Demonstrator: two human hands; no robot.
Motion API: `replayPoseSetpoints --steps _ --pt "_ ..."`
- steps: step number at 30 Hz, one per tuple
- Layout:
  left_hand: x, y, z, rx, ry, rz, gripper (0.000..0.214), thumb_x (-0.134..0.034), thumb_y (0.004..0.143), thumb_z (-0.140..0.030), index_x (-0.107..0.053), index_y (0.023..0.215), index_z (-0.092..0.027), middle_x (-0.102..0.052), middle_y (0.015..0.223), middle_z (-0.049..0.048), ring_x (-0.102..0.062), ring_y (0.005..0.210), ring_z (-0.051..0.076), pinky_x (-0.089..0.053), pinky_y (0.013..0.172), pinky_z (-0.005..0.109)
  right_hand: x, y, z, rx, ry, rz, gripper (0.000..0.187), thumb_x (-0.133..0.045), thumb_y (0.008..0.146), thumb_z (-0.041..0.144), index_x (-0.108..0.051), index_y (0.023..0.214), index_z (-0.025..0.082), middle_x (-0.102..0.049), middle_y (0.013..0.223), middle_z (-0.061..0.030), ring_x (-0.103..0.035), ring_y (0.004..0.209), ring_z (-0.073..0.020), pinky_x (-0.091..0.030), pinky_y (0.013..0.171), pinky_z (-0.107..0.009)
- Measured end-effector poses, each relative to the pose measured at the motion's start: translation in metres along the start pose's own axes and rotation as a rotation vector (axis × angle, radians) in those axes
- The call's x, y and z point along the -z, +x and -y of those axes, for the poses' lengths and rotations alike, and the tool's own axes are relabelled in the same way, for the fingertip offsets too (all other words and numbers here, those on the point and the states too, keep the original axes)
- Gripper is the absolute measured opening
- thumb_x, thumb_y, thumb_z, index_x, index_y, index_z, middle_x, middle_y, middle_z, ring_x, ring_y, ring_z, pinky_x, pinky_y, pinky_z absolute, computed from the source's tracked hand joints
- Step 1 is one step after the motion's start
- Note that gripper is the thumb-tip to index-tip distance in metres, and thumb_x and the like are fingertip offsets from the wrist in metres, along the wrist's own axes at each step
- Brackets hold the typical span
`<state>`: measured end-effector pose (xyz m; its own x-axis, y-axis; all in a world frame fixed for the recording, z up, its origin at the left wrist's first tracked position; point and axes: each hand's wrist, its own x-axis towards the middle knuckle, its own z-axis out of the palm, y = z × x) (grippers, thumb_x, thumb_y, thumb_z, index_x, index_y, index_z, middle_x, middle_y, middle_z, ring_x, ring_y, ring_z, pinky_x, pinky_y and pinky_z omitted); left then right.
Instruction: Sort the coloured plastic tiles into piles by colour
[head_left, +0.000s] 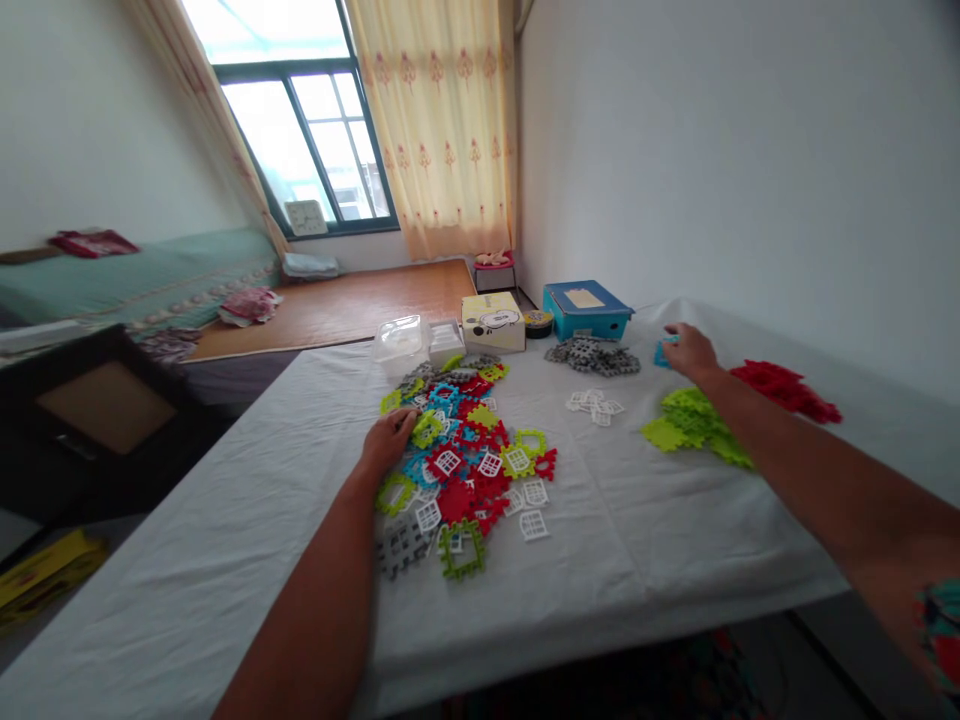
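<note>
My left hand (388,440) is at the left edge of a mixed heap of plastic interlocking building pieces (459,495). Its fingers are closed at the rim of a lime-green piece (427,430). Red, blue, grey and green pieces lie there mixed with white window inserts (534,525). On the far right, my right hand (691,353) is closed on a blue building piece (663,352), partly hidden by the fingers. Near it are a lime-green pile (686,420), a red pile (784,388), a grey pile (592,356) and several white window inserts (595,404).
Along the table's back stand a clear plastic container (400,338), a yellow-white box (493,322), a roll of tape (538,323) and a blue lidded box (586,310). A white cloth (300,500) covers the table. The wall (735,150) borders the right side.
</note>
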<state>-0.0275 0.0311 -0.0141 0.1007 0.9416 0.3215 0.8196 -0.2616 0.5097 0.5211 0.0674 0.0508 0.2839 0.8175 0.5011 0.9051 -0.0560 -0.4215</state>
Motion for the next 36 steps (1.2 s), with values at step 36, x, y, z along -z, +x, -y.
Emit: replayPoseSetpoints --steps 36 --pt "0.003 0.001 -0.002 -0.009 0.009 0.022 0.043 -0.04 0.087 -0.047 -0.07 0.104 -0.021 -0.07 0.113 0.005 -0.062 0.106 0.021 -0.046 0.095 0.033 -0.018 -0.112 0.144 0.357 0.523 0.336 0.019 -0.059 0.083 0.024 -0.066 0.1 0.02 -0.072 0.087 -0.0031 -0.067 0.078 -0.0153 -0.051 0.072 -0.028"
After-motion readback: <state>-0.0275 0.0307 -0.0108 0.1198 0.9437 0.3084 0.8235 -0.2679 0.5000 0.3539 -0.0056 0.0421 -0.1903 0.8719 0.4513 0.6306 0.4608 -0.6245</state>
